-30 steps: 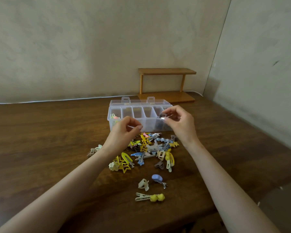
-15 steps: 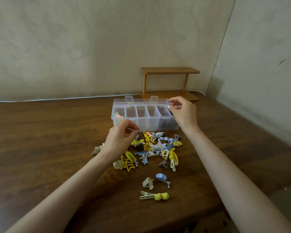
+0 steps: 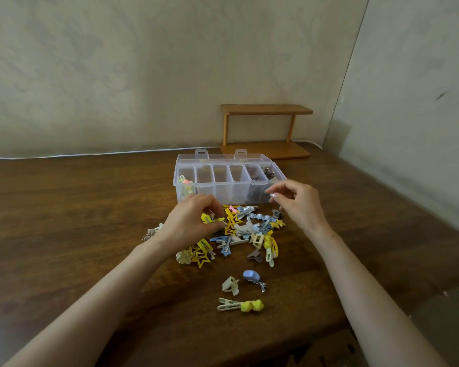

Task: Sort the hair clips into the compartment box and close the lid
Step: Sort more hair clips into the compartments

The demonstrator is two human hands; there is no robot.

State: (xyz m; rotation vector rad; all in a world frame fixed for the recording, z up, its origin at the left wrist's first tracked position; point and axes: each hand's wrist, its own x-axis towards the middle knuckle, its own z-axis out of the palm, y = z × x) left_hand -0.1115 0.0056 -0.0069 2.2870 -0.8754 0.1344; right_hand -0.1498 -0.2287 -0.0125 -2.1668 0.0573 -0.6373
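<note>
At centre frame, on the brown wooden table [image 3: 64, 221]: one clear compartment box [image 3: 223, 190], lid [image 3: 220, 158] swung back behind it, two latch tabs standing up. Six compartments across the front row. Pink and yellow clips in the one at far left, dark clips in the fifth, grey metal ones in the sixth at far right.

Just below the box, one loose pile of hair clips [image 3: 249, 229], mostly yellow, blue, cream and grey, too tangled for a count. Lower in frame, clear of the pile, three single clips: a cream claw clip [image 3: 230, 285], a blue-topped metal clip [image 3: 253, 278] just right of it, and below both a cream clip with two yellow balls [image 3: 240, 305]. One brown claw clip [image 3: 255, 254] at the pile's lower right edge. A few beige clips [image 3: 149, 233] at its left edge, partly behind the wrist.

Two bare hands. Left hand [image 3: 194, 221] down on the upper left of the pile, fingers curled over a yellow clip [image 3: 206, 218] and touching it; cannot tell whether pinching or only resting there. Right hand [image 3: 297, 205] raised in front of the box's right end, fingers loosely curled, thumb and forefinger tips close, nothing seen between them.

Upper right of centre, against the wall: one two-tier wooden shelf [image 3: 266, 109]. One white cable [image 3: 90, 154] along the table's back edge.
</note>
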